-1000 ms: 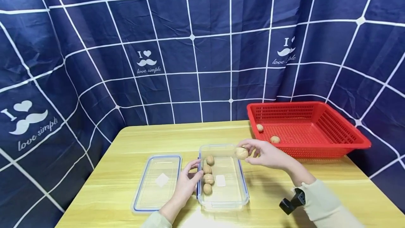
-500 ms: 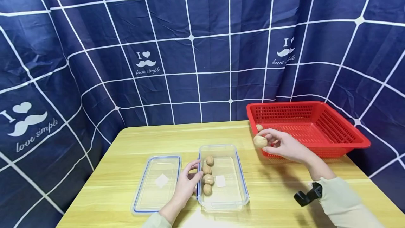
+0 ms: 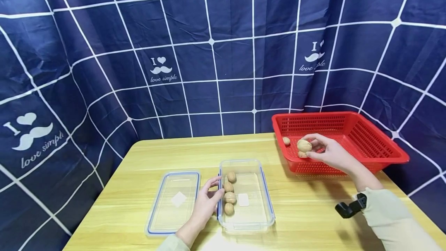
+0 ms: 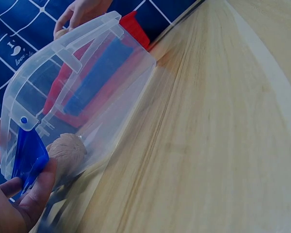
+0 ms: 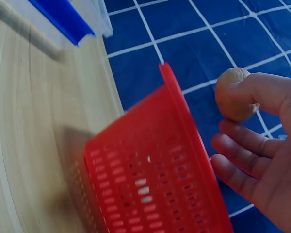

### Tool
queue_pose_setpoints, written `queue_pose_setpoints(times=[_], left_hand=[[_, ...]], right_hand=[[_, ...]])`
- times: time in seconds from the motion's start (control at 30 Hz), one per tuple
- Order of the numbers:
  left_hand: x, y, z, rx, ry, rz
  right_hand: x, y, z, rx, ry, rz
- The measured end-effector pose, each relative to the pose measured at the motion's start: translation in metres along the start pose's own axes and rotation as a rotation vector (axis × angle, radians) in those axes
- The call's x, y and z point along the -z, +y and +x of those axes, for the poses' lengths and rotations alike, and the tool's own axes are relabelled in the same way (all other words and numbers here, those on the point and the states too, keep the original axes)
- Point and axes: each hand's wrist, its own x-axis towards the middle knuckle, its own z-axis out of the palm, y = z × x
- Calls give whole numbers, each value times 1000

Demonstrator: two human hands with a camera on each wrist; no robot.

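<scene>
My right hand point(image 3: 329, 151) pinches a walnut point(image 3: 304, 145) above the near left side of the red basket point(image 3: 378, 158); the right wrist view shows this walnut point(image 5: 235, 94) between thumb and fingers. Inside the basket, one walnut point(image 3: 286, 141) lies by the left wall, and another point(image 3: 302, 154) is partly hidden below the held one. A clear plastic container point(image 3: 256, 214) with blue side latches has several walnuts point(image 3: 230, 197) in a line along its left wall. My left hand point(image 3: 204, 202) grips that wall, thumb and fingers on the blue latch point(image 4: 30, 158).
A clear lid point(image 3: 173, 202) with a blue seal lies flat on the wooden table point(image 3: 209, 150), left of the container. Dark blue curtains point(image 3: 230, 65) with white lines hang behind the table and at both sides.
My right hand has carried the walnut from above the container's right side, rightward and away from me, to over the basket. My left hand has stayed on the container.
</scene>
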Motion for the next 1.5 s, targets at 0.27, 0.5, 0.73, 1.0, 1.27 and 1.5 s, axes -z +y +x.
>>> queue_pose_setpoints(times=[0.27,0.5,0.73,1.0,1.27,1.5], left_hand=[[0,-8,3,-30,10,21],[0,-8,3,-25,14,24],[1,-7,4,-21,11,12],[1,-6,3,-26,9,26],[1,-7,2,-22,17,28],[1,-6,2,-21,12,28]], right_hand=[[11,19,4,-79,37,-32],[21,31,6,-83,49,-116],[27,46,9,-103,12,-224],[33,56,7,-188,-62,-236],[35,61,4,-179,-45,-201],[36,56,5,-217,-39,-205]])
